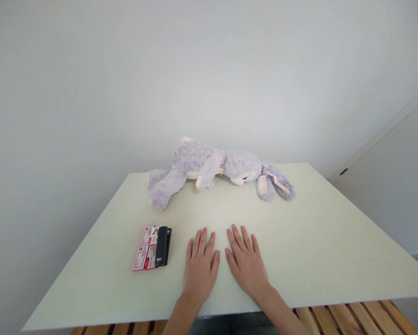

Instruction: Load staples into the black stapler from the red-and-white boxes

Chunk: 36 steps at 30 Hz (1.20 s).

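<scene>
Hands: left hand (199,267), right hand (246,260) flat, palms down on table (317,242).

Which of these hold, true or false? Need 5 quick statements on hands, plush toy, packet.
1. Both hands lie flat, palms down, on the pale green tabletop. True: left hand and right hand rest there side by side, fingers spread.
2. The grey plush rabbit with long ears sits upright. False: it lies on its side at the far edge of the table.
3. The left hand holds the red-and-white card packet with a black strip. False: the packet lies apart, to the left of that hand.
4. The right hand touches the rabbit. False: it is well short of it.
5. Wooden slats show below the table's near edge. True.
</scene>
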{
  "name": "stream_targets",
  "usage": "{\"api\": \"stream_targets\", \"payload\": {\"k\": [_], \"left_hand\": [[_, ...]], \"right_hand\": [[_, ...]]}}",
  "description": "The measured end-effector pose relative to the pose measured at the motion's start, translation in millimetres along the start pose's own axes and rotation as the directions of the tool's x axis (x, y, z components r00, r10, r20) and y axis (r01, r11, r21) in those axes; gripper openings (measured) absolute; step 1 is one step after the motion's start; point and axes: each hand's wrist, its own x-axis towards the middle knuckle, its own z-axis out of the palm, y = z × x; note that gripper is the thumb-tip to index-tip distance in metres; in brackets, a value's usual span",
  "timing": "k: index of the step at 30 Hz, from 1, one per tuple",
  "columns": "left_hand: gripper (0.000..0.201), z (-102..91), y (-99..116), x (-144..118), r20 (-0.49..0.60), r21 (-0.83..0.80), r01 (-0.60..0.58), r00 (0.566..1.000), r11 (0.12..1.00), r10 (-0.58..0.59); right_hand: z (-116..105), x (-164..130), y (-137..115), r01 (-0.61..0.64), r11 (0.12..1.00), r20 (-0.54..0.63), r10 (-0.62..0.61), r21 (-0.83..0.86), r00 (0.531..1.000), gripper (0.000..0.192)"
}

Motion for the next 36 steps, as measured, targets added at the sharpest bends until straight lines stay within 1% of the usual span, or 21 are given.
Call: {"api": "stream_targets", "payload": {"k": [8, 16, 26, 31, 36], "left_hand": [[0.06, 0.7, 0.1, -0.5, 0.009, 0.021, 0.0, 1.0, 1.0, -0.001], [0.061, -1.3, 2.0, -0.2, 0.034, 0.12, -0.003, 0.999, 0.993, -0.001], [0.062, -1.2, 2.9, -0.3, 0.044, 0.12, -0.004, 0.999, 0.993, -0.001], [0.061, -1.6, 3.5, 0.0, 0.019, 0.113, -0.009, 1.0, 0.994, 0.007], [0.061, -2.2, 3.4, 0.4, 0.034, 0.117, -0.005, 0.999, 0.993, 0.002]], "right_hand": [[0.2, -0.3, 0.1, 0.007, 1.0, -0.005, -0.007, -0.012, 1.0, 0.063], [0.0, -0.1, -1.2, -0.004, 0.998, 0.027, 0.006, -0.06, 1.0, 0.063], [1.0, -0.2, -0.2, -0.004, 1.0, 0.016, 0.004, -0.03, 1.0, 0.062], [2.1, -0.2, 0.2, -0.005, 1.0, 0.0, 0.005, -0.003, 1.0, 0.062], [1.0, -0.3, 0.1, -0.001, 1.0, 0.011, 0.001, 0.0, 1.0, 0.063]]}}
